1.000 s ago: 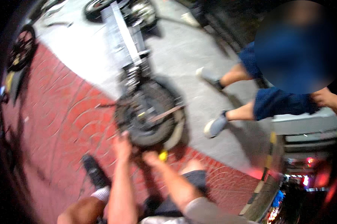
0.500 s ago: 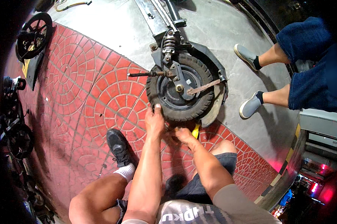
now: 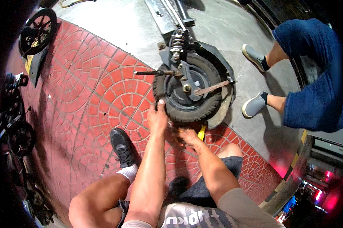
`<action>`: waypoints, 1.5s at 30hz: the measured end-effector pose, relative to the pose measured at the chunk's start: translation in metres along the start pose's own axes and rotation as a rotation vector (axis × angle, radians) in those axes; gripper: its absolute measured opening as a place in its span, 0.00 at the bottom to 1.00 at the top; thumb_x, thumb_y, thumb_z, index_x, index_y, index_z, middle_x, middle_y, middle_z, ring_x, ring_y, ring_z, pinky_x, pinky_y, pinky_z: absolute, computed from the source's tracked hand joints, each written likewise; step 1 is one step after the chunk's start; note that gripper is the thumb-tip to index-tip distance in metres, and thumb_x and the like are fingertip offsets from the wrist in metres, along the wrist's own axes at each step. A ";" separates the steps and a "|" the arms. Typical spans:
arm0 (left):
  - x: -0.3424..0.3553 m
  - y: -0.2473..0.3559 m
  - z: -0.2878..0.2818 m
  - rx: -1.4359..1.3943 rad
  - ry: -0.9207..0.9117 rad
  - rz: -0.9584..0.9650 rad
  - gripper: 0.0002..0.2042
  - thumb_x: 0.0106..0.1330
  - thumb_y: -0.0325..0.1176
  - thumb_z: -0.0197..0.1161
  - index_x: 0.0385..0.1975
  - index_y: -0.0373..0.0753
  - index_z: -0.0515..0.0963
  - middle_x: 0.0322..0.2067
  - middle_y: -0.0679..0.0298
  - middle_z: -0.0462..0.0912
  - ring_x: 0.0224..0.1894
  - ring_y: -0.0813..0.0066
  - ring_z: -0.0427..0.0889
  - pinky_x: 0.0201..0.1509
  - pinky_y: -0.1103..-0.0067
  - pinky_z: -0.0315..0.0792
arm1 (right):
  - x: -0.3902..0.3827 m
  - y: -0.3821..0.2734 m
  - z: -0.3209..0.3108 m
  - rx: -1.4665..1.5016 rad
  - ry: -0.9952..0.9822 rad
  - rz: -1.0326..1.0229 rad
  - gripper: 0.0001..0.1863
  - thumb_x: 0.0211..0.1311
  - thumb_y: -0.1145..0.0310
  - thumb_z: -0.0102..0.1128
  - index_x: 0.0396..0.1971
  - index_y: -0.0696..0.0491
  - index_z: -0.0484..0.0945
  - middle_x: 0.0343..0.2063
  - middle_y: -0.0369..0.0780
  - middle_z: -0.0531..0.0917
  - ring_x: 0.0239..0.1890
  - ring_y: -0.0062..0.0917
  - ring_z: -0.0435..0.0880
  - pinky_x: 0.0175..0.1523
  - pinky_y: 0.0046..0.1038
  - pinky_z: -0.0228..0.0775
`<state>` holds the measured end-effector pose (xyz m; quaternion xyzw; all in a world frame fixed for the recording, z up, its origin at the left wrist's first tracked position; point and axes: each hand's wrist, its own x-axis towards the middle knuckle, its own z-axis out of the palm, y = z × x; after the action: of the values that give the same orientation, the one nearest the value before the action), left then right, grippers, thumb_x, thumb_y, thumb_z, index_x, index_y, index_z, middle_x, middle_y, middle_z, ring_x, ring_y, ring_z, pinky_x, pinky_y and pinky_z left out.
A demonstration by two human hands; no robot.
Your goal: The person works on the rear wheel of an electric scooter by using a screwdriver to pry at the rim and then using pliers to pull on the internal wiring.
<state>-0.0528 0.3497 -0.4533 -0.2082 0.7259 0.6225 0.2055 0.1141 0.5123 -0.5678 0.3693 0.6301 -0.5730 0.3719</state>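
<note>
A scooter's wheel (image 3: pixel 181 112) with a black treaded tyre lies in front of me, attached to a spring shock (image 3: pixel 177 45), a rusty metal bar (image 3: pixel 213 87) and a curved mudguard (image 3: pixel 225 108). My left hand (image 3: pixel 157 117) grips the tyre's near left edge, thumb or finger on the tread. Just below the wheel, my right hand (image 3: pixel 184 136) has its fingers curled at something dark underneath; what it holds is hidden. Beside that hand is a yellow object (image 3: pixel 201 131), partly covered.
Another person's legs in blue shorts (image 3: pixel 297 111) and grey shoes stand at the right. A spoked wheel (image 3: pixel 37 32) and dark scooter parts (image 3: pixel 19 140) line the left. Red patterned paving (image 3: pixel 84 114) meets grey concrete (image 3: pixel 114 26); a striped kerb (image 3: pixel 293 163) runs at lower right.
The view has steadied since the blurred earliest frame. Over the last half second the wheel appears slightly higher and farther right, my left hand moving up with it. My right hand stays below the tyre.
</note>
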 end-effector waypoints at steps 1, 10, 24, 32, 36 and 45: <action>0.003 0.003 0.001 0.117 0.050 -0.100 0.31 0.78 0.56 0.60 0.59 0.29 0.83 0.51 0.41 0.89 0.56 0.46 0.88 0.63 0.60 0.76 | -0.001 0.000 -0.001 0.023 0.010 0.034 0.20 0.67 0.59 0.67 0.50 0.57 0.88 0.34 0.37 0.89 0.37 0.24 0.85 0.40 0.32 0.76; -0.012 -0.002 0.015 0.047 0.132 -0.034 0.26 0.78 0.55 0.58 0.59 0.38 0.83 0.48 0.36 0.87 0.56 0.34 0.85 0.60 0.51 0.77 | -0.010 0.002 0.000 0.243 0.152 -0.150 0.09 0.70 0.67 0.62 0.38 0.56 0.86 0.32 0.33 0.81 0.34 0.22 0.75 0.38 0.33 0.71; -0.021 0.005 0.013 0.154 0.098 -0.061 0.31 0.80 0.59 0.51 0.59 0.33 0.79 0.50 0.35 0.86 0.55 0.30 0.83 0.62 0.47 0.72 | -0.001 0.011 -0.012 0.151 0.149 -0.123 0.11 0.73 0.69 0.58 0.38 0.61 0.84 0.31 0.35 0.82 0.32 0.24 0.80 0.35 0.36 0.77; -0.029 0.022 0.005 0.282 0.095 -0.116 0.32 0.79 0.60 0.53 0.60 0.34 0.80 0.52 0.38 0.86 0.62 0.34 0.79 0.68 0.49 0.68 | 0.026 0.039 -0.016 0.141 0.136 -0.114 0.17 0.75 0.74 0.52 0.55 0.66 0.83 0.49 0.39 0.88 0.47 0.26 0.83 0.54 0.30 0.77; -0.029 -0.001 -0.001 0.270 0.212 -0.054 0.32 0.78 0.62 0.54 0.56 0.34 0.83 0.53 0.39 0.86 0.65 0.37 0.77 0.72 0.51 0.65 | -0.034 -0.006 0.010 0.201 -0.106 -0.301 0.19 0.77 0.77 0.53 0.63 0.63 0.79 0.53 0.37 0.87 0.50 0.24 0.85 0.57 0.28 0.79; 0.001 -0.105 -0.049 -0.803 0.492 -0.490 0.18 0.77 0.46 0.57 0.44 0.35 0.82 0.34 0.58 0.90 0.29 0.71 0.84 0.30 0.74 0.73 | -0.103 -0.072 0.064 0.388 -0.121 -0.085 0.20 0.81 0.67 0.57 0.66 0.57 0.75 0.50 0.43 0.87 0.47 0.31 0.91 0.48 0.30 0.88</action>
<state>0.0031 0.2862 -0.5330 -0.5741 0.3872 0.7178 0.0727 0.0988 0.4391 -0.4483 0.3719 0.4994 -0.7199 0.3067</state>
